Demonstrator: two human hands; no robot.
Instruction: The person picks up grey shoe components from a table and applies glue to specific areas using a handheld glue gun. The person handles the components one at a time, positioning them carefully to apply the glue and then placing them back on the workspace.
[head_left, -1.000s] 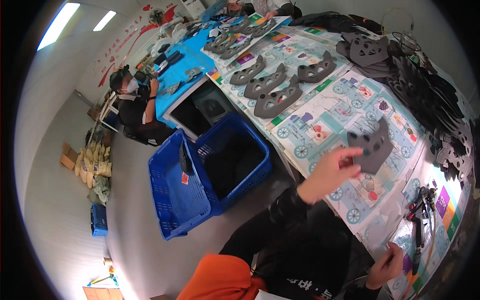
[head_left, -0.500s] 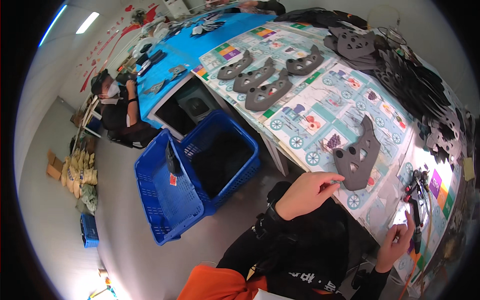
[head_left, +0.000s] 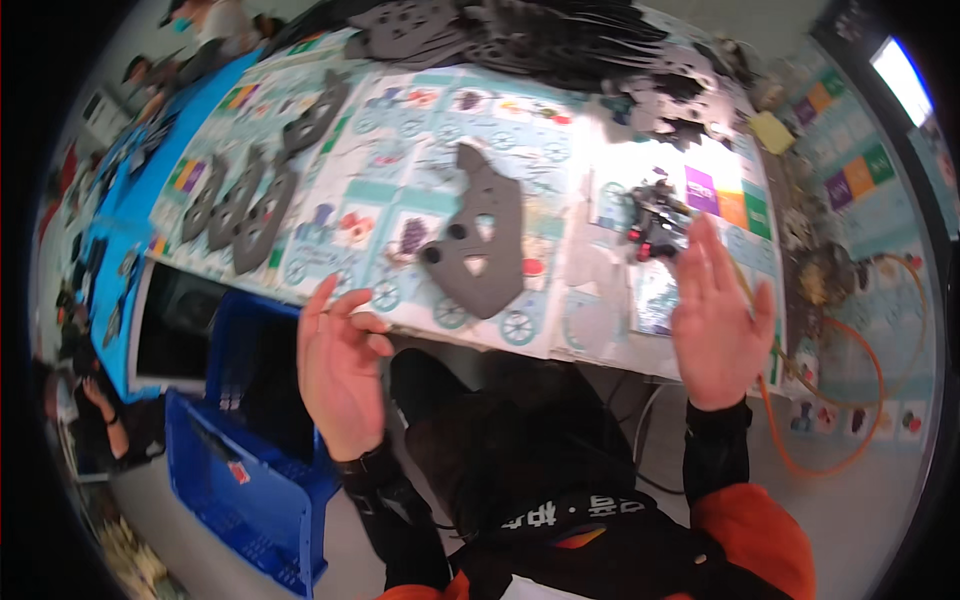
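A dark grey flat piece with cut-outs (head_left: pixel 497 255) and two black round dots lies near the front edge of the table. To its left, off the table edge, my left hand (head_left: pixel 343 385) is raised with fingers loosely spread, holding nothing. On the other side my right hand (head_left: pixel 718 325) is held up, flat and slightly blurred, with the thumb apart. Just beyond it a black tool with red parts (head_left: pixel 655 220) rests on the table, partly hidden by the fingers. A shiny flat sheet (head_left: pixel 655 300) lies beside that hand.
Several similar grey pieces (head_left: pixel 265 220) lie at the left of the patterned tabletop (head_left: pixel 385 160). Piles of grey pieces (head_left: pixel 500 40) line the far edge. Blue baskets (head_left: pixel 240 500) stand at lower left, and an orange hose (head_left: pixel 775 430) loops at right. Other people sit by the blue table (head_left: pixel 120 320).
The view has swung to the right. My left hand has drawn away from the grey piece's near end, and my right hand has risen and opened flat. The grey piece stays on the table.
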